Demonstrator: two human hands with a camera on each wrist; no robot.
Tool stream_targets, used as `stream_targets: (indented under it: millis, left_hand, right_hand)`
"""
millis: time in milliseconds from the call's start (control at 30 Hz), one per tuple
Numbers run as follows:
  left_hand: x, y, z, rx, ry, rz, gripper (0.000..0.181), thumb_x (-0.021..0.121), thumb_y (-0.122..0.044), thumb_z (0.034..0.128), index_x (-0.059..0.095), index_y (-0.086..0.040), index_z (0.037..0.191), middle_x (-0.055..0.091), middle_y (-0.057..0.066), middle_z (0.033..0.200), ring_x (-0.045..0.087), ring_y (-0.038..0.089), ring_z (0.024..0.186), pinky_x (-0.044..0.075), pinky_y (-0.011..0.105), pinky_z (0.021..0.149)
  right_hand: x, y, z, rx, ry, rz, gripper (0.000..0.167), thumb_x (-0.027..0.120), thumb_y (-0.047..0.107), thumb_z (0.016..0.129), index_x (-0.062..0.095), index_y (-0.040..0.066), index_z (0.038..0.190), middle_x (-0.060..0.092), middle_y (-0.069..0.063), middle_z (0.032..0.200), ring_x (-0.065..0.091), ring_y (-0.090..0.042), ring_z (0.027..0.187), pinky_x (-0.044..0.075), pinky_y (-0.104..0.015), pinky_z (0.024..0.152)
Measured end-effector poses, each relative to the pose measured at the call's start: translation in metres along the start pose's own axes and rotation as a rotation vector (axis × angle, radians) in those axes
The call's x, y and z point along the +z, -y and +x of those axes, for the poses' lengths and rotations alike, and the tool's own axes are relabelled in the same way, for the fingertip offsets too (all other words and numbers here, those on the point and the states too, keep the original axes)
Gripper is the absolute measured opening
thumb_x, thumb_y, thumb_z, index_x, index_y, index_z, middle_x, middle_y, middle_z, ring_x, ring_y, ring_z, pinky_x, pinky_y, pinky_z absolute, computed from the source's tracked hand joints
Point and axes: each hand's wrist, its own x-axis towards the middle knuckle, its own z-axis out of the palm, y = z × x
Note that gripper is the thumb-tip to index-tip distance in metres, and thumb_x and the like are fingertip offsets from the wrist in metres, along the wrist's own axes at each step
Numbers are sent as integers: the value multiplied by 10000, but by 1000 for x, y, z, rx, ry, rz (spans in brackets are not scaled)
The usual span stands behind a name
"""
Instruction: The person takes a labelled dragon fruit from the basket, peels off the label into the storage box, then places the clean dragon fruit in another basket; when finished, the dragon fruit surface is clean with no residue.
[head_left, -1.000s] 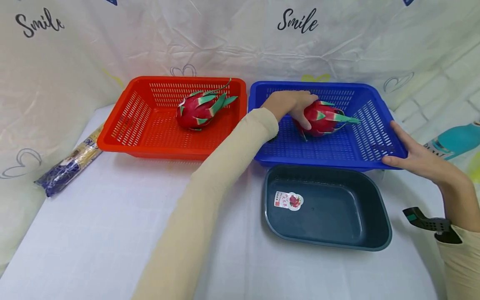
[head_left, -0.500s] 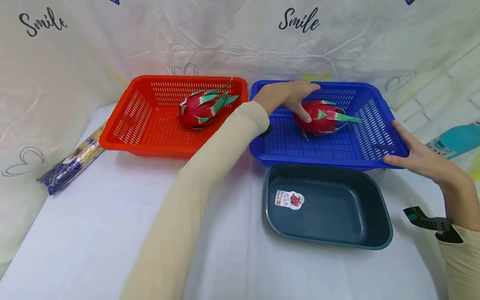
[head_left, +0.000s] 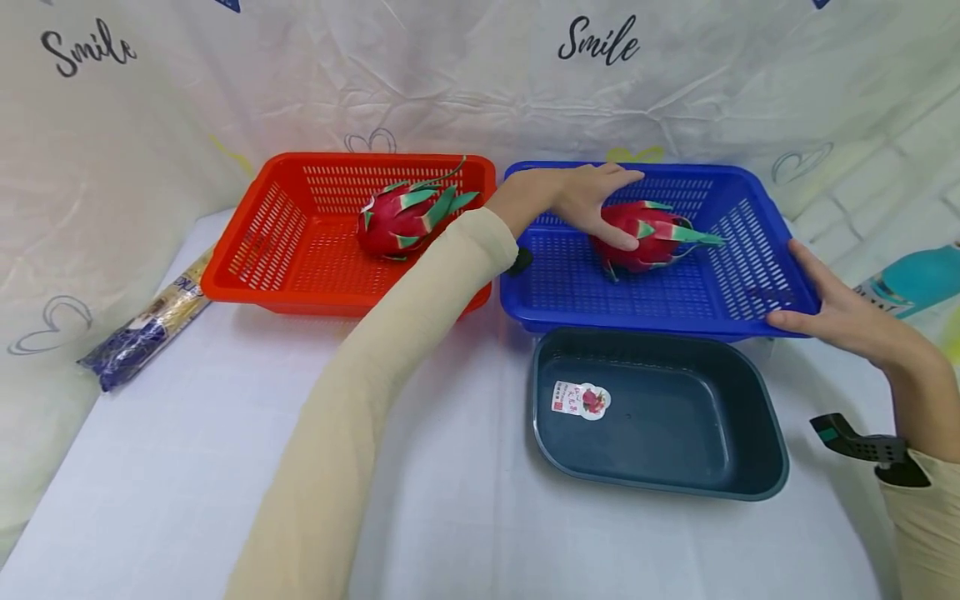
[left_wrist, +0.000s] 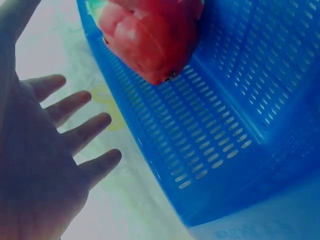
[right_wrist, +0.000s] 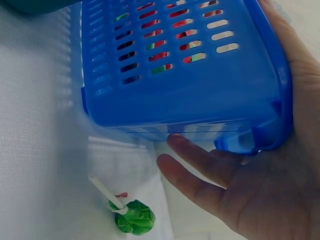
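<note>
In the head view the left hand (head_left: 592, 200) is over the back of the blue basket (head_left: 600, 321), fingers extended, its thumb beside or over a red dragon fruit (head_left: 637, 237) with green leaf tips. The left wrist view shows that palm (left_wrist: 40, 160) with spread fingers, apart from the fruit (left_wrist: 155, 40). At the basket's right front corner the right hand (head_left: 847, 312) grips the rim. Seen from the right wrist, this hand (right_wrist: 260, 195) has fingers beneath the blue basket (right_wrist: 175, 100). Another dragon fruit (head_left: 397, 221) lies in the red basket (head_left: 345, 304).
A dark tray (head_left: 652, 433) with a fruit sticker (head_left: 581, 401) stands in front of the blue basket. A blue and gold packet (head_left: 153, 321) lies at the left, and a turquoise bottle (head_left: 918, 279) at the right. A green-wrapped lollipop (right_wrist: 136, 218) shows below the basket in the right wrist view.
The left hand has come off the dragon fruit in the blue basket and drawn slightly left, its fingers straightening. The right hand still holds the rim.
</note>
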Motion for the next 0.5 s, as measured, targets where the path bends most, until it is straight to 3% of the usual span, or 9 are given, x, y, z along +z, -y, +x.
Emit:
stream_targets:
  millis: [233, 300, 367, 500]
  left_hand:
    - [4, -6, -16, -4, -96, 45, 967, 394, -773, 844, -34, -291, 1565, -69, -68, 1650, -10, 187, 1537, 58, 425, 1254]
    - [9, -5, -27, -14, -136, 60, 946, 365, -777, 852, -37, -303, 1564, -74, -72, 1649, -22, 192, 1537, 26, 448, 1252]
    - [15, -2, -39, -30, -180, 67, 935, 350, -788, 850, -40, -322, 1560, -75, -78, 1648, -27, 195, 1537, 0, 473, 1247]
    - [31, 11, -67, -93, -251, 74, 927, 333, -806, 843, -49, -350, 1553, -67, -82, 1647, -34, 216, 1538, -22, 511, 1237]
  right_hand:
    - [-4, 2, -3, 16, 13, -26, 968, 531, 279, 970, -297, 406, 1455, -246, -239, 1573, 54, -644, 1321, 184, -830, 925]
    - [-4, 3, -2, -17, -1, -44, 958, 531, 250, 971, -272, 373, 1478, -182, -266, 1581, 90, -634, 1322, 202, -831, 916]
    - [-4, 6, -4, -39, -25, -71, 947, 525, 251, 969, -258, 337, 1495, -171, -273, 1578, 46, -611, 1346, 148, -836, 950]
    - [0, 12, -5, -69, -137, -223, 972, 562, 319, 929, -183, 191, 1540, -163, -268, 1581, -36, -584, 1394, 50, -830, 988]
